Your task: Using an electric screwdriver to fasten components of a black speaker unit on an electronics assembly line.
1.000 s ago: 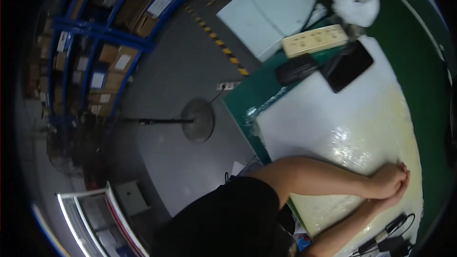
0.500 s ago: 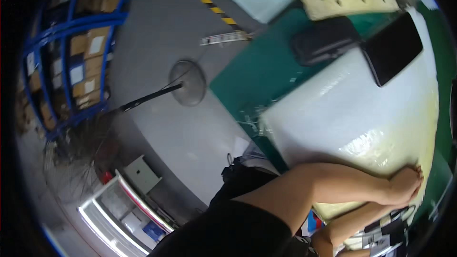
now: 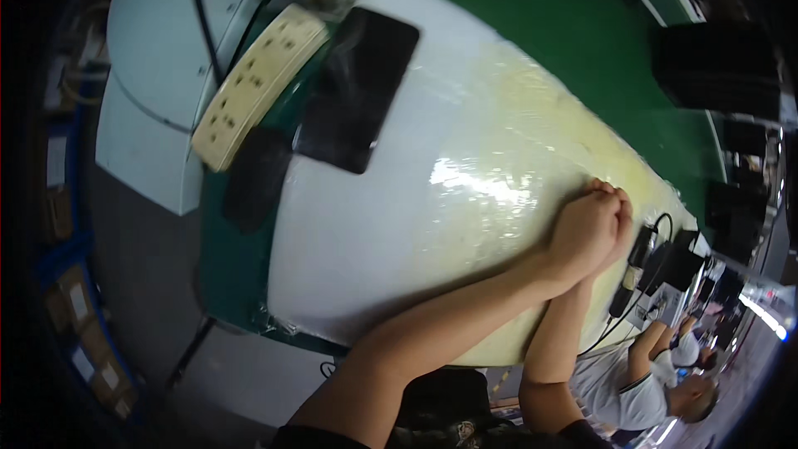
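My left hand [image 3: 580,233] and my right hand [image 3: 619,241] are clasped on the table's plastic-wrapped surface [image 3: 374,241], fingers curled together at the tip of the clasp. The left lies over the right and hides most of it. No tool or part shows between them. Both forearms rest along the near edge, the left reaching across to the right. To the left a black tablet-like slab [image 3: 357,87] lies flat, well apart from my hands.
A cream power strip [image 3: 258,87] and a dark case [image 3: 256,179] lie at the table's left side. Black adapters with cables [image 3: 636,270] sit right of my hands. Farther right, a person in a grey shirt [image 3: 615,387] sits among others. Blue shelving with boxes [image 3: 79,299] stands left.
The view has swung to the right, so the table now fills the middle and the fan has left the picture. My hands stay together on the wrapped surface.
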The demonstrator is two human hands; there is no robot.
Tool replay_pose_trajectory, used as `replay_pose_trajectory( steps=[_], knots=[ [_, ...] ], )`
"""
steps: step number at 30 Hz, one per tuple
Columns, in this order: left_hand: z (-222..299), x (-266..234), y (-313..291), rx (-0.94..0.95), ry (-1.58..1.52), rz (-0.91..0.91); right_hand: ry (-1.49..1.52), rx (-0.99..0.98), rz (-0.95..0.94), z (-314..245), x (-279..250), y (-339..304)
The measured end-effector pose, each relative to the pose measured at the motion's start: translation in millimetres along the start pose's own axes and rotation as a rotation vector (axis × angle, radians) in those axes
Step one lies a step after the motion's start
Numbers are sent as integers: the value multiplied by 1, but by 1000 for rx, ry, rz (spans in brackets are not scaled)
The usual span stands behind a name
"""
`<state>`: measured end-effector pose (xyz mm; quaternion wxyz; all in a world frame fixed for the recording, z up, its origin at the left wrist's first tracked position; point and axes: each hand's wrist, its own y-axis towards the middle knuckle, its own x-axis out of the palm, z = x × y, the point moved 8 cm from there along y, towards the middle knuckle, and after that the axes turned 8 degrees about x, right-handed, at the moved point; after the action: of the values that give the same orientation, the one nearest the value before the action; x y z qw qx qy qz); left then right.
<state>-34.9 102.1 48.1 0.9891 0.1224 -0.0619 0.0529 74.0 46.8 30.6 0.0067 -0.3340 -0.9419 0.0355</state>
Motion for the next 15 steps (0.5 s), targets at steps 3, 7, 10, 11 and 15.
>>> replay_pose_trajectory(
  steps=[3,7,10,11,15],
  knots=[
    [-15,-2,3,-52,51,-122,176,65,-100,14,28,13],
    [-19,4,1,-45,111,-194,-50,77,-60,-2,27,18],
    [-22,7,-2,-34,131,-264,224,178,-80,14,21,23],
    [-26,2,-6,-70,155,-272,192,188,-121,15,27,18],
    [-28,7,-2,2,72,-201,43,94,-207,25,30,29]
  ],
)
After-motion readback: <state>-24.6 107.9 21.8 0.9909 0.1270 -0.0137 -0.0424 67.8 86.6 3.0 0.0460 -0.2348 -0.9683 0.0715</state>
